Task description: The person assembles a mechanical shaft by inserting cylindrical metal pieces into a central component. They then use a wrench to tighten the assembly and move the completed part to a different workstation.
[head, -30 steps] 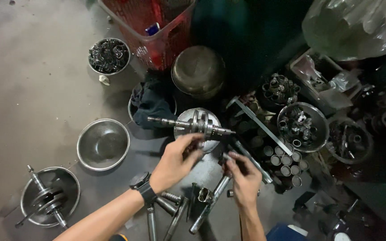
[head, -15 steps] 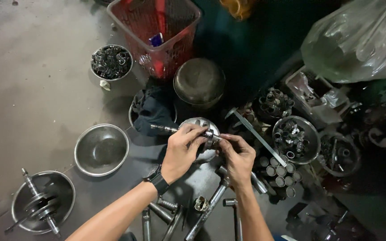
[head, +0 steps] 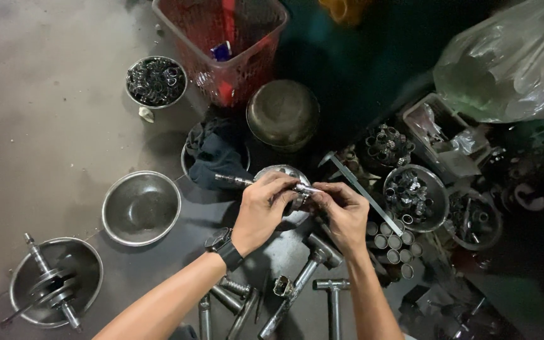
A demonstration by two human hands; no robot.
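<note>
a person's two bare hands meet over a cluttered concrete floor, seen from above, and between them they hold a slim metal shaft (head: 266,184) level, its threaded end sticking out to the left. the left hand (head: 260,211), with a dark watch (head: 225,247) on its wrist, has its fingers curled closed over the middle of the shaft, and the right hand (head: 344,214) pinches the right end with its fingers drawn tight together. directly beneath the hands sits a small steel bowl (head: 288,217), mostly hidden by them, so what it holds cannot be made out. just behind it a bowl holds a crumpled dark cloth (head: 218,151), and beyond that stands a dull round metal pot (head: 283,113). to the left lies an empty steel bowl (head: 141,206), and further left, near the bottom corner, a steel basin (head: 20,283) holds a crankshaft (head: 51,283) lying tilted across it. at the upper left a small bowl of metal rings (head: 156,80) sits beside a red plastic basket (head: 221,41). to the right of the hands a caliper (head: 357,186) lies slantwise, next to a bowl of bearings (head: 413,195) and a cluster of short metal cylinders (head: 391,242) standing on end. more dishes of small parts sit in the dim area beyond, under a bulging clear plastic bag (head: 511,60). near the bottom, between the forearms, lie t-handled tools (head: 332,289) and loose rods.
</note>
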